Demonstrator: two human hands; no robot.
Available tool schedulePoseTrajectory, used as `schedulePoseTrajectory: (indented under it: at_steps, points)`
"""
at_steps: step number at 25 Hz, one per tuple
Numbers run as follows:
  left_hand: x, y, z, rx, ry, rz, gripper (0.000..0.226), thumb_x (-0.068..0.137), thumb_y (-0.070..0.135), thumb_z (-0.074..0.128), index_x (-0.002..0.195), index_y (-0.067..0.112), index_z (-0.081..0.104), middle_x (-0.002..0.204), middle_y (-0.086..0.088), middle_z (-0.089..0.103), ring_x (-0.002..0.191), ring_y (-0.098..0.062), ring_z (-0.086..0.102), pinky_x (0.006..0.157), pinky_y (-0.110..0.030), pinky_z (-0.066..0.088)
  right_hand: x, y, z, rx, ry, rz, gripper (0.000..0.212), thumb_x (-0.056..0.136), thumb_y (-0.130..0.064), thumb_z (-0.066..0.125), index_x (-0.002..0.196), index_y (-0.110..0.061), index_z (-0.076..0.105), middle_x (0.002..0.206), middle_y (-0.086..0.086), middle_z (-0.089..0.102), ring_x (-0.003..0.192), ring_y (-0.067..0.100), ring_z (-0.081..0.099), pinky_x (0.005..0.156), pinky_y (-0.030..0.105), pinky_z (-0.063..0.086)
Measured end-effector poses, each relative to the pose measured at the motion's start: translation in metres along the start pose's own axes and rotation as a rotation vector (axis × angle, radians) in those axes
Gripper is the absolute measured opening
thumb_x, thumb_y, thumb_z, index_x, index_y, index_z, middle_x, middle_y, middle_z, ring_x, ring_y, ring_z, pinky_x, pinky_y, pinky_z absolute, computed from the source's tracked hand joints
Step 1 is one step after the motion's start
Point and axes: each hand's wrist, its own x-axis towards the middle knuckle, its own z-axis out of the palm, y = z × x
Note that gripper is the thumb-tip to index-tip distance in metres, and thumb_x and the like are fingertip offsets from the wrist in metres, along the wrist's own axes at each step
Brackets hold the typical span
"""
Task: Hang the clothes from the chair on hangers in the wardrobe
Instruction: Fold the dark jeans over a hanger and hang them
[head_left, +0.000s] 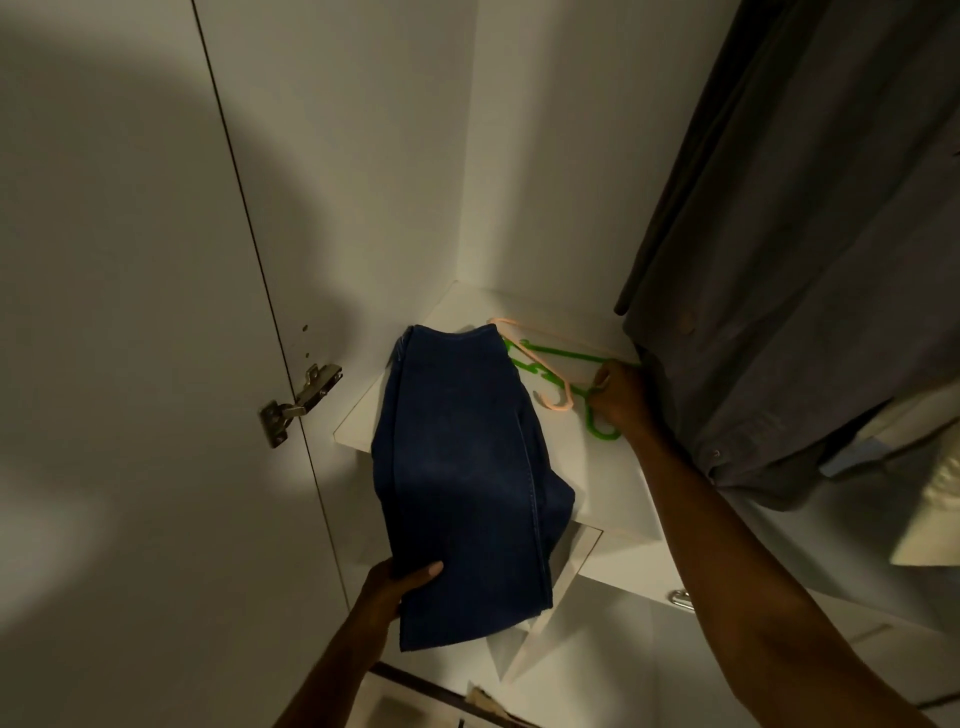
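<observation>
Item: folded dark blue jeans (460, 467), lying on the white wardrobe shelf (597, 467), waistband end toward the back corner, lower end hanging past the shelf's front edge.

Left hand (402, 584): at the overhanging end of the jeans, thumb on top of the cloth, remaining fingers hidden beneath it; it grips that end.

Green hanger (566, 361): flat on the shelf, just right of the jeans, hook pointing toward the shelf front.

Peach hanger (558, 402): flat on the shelf, crossing the green hanger and touching it; one end lies under or against the jeans' waistband edge, which of the two cannot be told.

Right hand (621, 397): on the shelf right of the jeans, fingers curled at the neck of the green hanger beside its hook; it appears to pinch the hanger, though the fingertips are partly hidden.

Grey shirt (779, 260): hanging right of the shelf, its hem just beside the right hand.

Door hinge (301, 402): metal, on the wardrobe side panel left of the shelf.

Metal handle (680, 598): below the shelf, right of the jeans' lower end.
</observation>
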Motion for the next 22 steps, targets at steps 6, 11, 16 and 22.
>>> schedulePoseTrajectory:
  at_steps: [6,11,16,22]
  points:
    - [-0.006,0.012,-0.002,-0.061,-0.094,-0.067,0.072,0.066,0.04,0.091,0.125,0.004,0.068,0.121,-0.012,0.073,0.113,-0.031,0.07,0.106,-0.053,0.048,-0.003,-0.006,-0.003,-0.04,-0.166,-0.067,0.057,0.078,-0.036,0.083,0.128,-0.017,0.062,0.129,0.011,0.06,0.111,0.032,0.062,0.092,0.045,0.057]
    - [-0.009,0.015,0.001,-0.074,-0.069,-0.102,0.051,0.08,0.023,0.082,0.124,0.002,0.067,0.121,-0.013,0.073,0.111,-0.031,0.071,0.106,-0.052,0.049,0.0,-0.025,0.002,-0.246,-0.17,-0.23,0.034,0.093,-0.05,0.062,0.109,-0.02,0.059,0.113,0.007,0.06,0.095,0.026,0.061,0.084,0.042,0.055]
    - [-0.011,0.016,-0.003,-0.089,-0.081,-0.088,0.081,0.059,0.037,0.095,0.125,0.002,0.065,0.123,-0.014,0.072,0.113,-0.032,0.069,0.105,-0.051,0.049,0.004,-0.028,-0.006,-0.51,-0.037,-0.327,0.025,0.103,-0.031,0.052,0.117,-0.01,0.054,0.123,0.014,0.054,0.11,0.033,0.053,0.085,0.044,0.053]
    - [-0.02,0.028,0.006,-0.176,-0.144,-0.062,0.072,0.057,0.016,0.092,0.121,0.013,0.061,0.11,-0.005,0.077,0.106,-0.029,0.071,0.089,-0.041,0.053,0.014,-0.027,-0.03,-0.22,0.083,-0.288,0.013,0.101,-0.015,0.057,0.113,-0.01,0.058,0.102,0.012,0.066,0.093,0.029,0.065,0.079,0.04,0.055]
